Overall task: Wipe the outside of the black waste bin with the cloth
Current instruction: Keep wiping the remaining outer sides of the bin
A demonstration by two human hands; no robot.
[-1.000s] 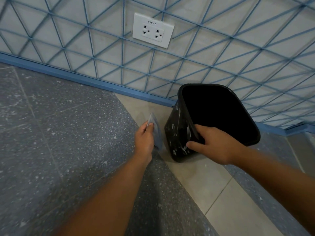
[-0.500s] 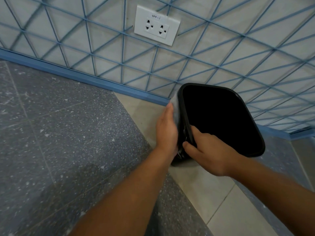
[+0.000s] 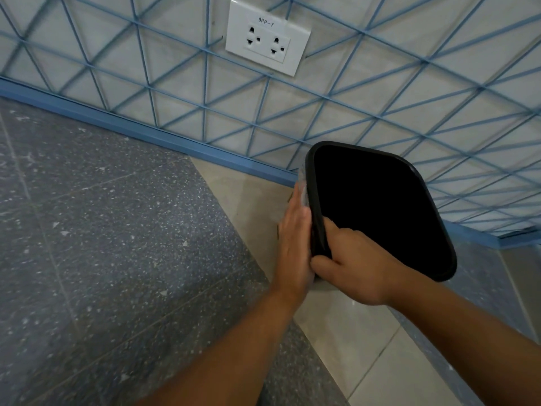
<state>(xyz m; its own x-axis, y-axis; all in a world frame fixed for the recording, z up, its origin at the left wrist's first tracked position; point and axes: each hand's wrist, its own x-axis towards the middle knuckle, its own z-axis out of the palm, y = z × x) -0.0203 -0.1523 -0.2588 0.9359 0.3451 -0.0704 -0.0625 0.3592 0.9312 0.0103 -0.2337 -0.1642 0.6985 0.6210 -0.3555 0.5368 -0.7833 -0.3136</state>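
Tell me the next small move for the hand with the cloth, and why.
Probably slide the left hand down the black bin wall: it presses the cloth flat high near the rim, while the right hand steadies that rim.

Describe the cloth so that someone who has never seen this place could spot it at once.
Start at the wall with blue crossing lines, then drop to the black waste bin standing before it on the floor. Against the bin's outer side, the left hand presses flat, and the cloth is the pale sliver showing past its fingertips, the only soft, light thing touching the bin.
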